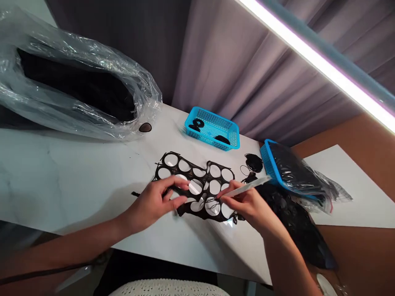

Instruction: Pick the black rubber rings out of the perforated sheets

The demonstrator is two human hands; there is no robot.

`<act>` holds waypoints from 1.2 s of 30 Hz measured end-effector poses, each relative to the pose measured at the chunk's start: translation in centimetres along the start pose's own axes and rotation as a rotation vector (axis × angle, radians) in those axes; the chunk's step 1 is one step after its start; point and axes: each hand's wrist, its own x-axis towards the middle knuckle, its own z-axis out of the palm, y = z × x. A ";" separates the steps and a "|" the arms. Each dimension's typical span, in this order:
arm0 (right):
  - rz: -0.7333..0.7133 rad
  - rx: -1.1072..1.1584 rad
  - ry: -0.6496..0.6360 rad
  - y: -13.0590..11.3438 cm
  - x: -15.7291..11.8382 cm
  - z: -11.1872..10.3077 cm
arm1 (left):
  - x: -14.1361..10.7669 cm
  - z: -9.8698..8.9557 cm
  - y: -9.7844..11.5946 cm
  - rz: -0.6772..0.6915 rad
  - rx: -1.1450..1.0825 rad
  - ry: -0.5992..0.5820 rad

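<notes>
A thin black sheet [206, 176] with rows of round cut-out holes lies on the white table, and the pale tabletop shows through the holes. My left hand [154, 199] rests over the sheet's left part, thumb and index finger apart with nothing visible between them. Near the sheet's lower right, my right hand [247, 202] grips a slim tool with a long white handle [251, 184]. Its dark tip points left over a hole in the lower row; what kind of tool it is cannot be made out.
Behind the sheet stands a blue plastic basket [212, 142] holding several black round pieces. A black pile [254, 163] and a second blue basket [268, 158] with bagged black material are at right. A large clear plastic bag [123, 61] of black material fills the left back.
</notes>
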 end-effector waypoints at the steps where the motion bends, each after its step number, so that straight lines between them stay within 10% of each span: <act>1: 0.016 0.056 -0.079 -0.8 -0.1 0.9 | 1.0 0.0 0.6 -0.021 -0.087 -0.011; 7: -0.006 0.275 -0.158 -2.7 1.0 2.4 | 4.0 1.0 2.1 -0.016 -0.487 -0.329; 13: 0.021 0.360 -0.071 0.1 2.1 2.5 | 3.7 1.4 1.9 -0.252 -0.588 -0.127; 18: -0.290 -0.105 0.368 6.6 -0.2 3.8 | 2.1 -2.5 0.2 -0.400 -0.770 0.009; 23: -0.651 -0.716 0.434 12.4 -2.3 3.2 | -1.2 -6.0 -4.4 -0.233 -0.043 -0.001; 28: -0.752 -0.931 0.391 13.2 -1.0 1.3 | -2.4 -6.2 -7.4 0.076 0.552 -0.109; 36: -0.173 -0.820 0.347 14.2 -6.1 -1.0 | -4.2 -7.0 -6.8 0.038 0.599 -0.317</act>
